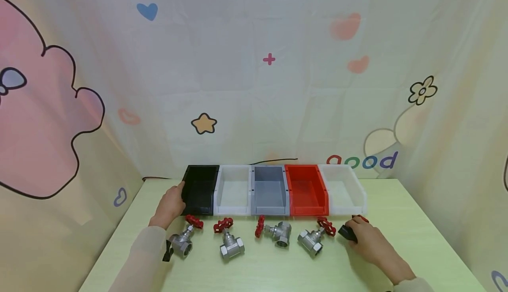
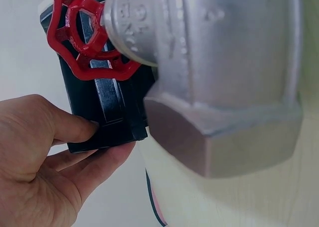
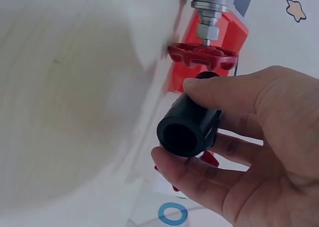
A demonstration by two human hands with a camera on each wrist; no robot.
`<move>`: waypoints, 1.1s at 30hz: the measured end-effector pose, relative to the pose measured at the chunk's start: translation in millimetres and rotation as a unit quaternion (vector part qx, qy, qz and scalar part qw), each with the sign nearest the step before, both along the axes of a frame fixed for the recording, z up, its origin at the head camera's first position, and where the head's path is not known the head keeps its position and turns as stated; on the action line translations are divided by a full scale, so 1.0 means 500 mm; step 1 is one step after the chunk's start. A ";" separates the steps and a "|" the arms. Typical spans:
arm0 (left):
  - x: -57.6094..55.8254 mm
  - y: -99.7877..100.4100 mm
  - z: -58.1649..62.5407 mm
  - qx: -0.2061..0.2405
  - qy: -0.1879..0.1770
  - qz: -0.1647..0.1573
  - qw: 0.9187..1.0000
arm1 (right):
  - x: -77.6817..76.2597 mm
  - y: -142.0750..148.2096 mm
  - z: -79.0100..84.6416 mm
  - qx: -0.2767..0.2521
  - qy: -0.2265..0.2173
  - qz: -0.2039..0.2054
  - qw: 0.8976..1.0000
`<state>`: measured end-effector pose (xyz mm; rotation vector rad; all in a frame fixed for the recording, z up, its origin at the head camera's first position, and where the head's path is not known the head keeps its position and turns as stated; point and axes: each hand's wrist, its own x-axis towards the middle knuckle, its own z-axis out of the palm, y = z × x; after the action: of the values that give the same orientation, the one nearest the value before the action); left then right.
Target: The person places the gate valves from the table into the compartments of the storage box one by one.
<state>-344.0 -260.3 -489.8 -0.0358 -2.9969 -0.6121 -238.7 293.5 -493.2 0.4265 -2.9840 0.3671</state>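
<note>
At the left end of the bin row, my left hand [image 1: 168, 204] grips the side of the black bin [image 1: 199, 190]. In the left wrist view the thumb lies on the bin's wall [image 2: 82, 145] with the fingers underneath. My right hand [image 1: 367, 239] pinches a black plastic valve [image 3: 187, 125] between thumb and fingers, its round open end bare. Bits of its red handle [image 3: 209, 158] show behind the fingers; the rest is hidden. A metal gate valve [image 1: 182, 241] with a red handwheel lies just below the left hand. Another metal gate valve [image 1: 311, 240] lies left of the right hand.
Right of the black bin stand a white bin [image 1: 234, 190], a grey bin [image 1: 271, 190], a red bin [image 1: 307, 190] and another white bin [image 1: 343, 190]. Two more metal valves, one left [image 1: 231, 244] and one right [image 1: 281, 233], lie before them. A printed curtain [image 1: 238, 71] hangs behind the table.
</note>
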 end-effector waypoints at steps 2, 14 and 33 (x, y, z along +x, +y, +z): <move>0.000 0.000 0.000 -0.001 0.001 -0.001 1.000 | 0.000 0.001 0.005 0.001 0.006 0.001 1.000; -0.005 -0.004 0.000 -0.001 0.001 -0.003 1.000 | 0.000 0.001 0.036 0.014 0.051 0.018 0.998; -0.002 -0.003 -0.006 0.003 -0.008 0.000 1.000 | -0.017 0.005 0.082 0.022 0.078 0.028 0.996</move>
<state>-344.8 -261.9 -493.0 -0.0298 -3.0104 -0.6247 -247.2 296.1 -452.3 0.5174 -2.8369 0.2600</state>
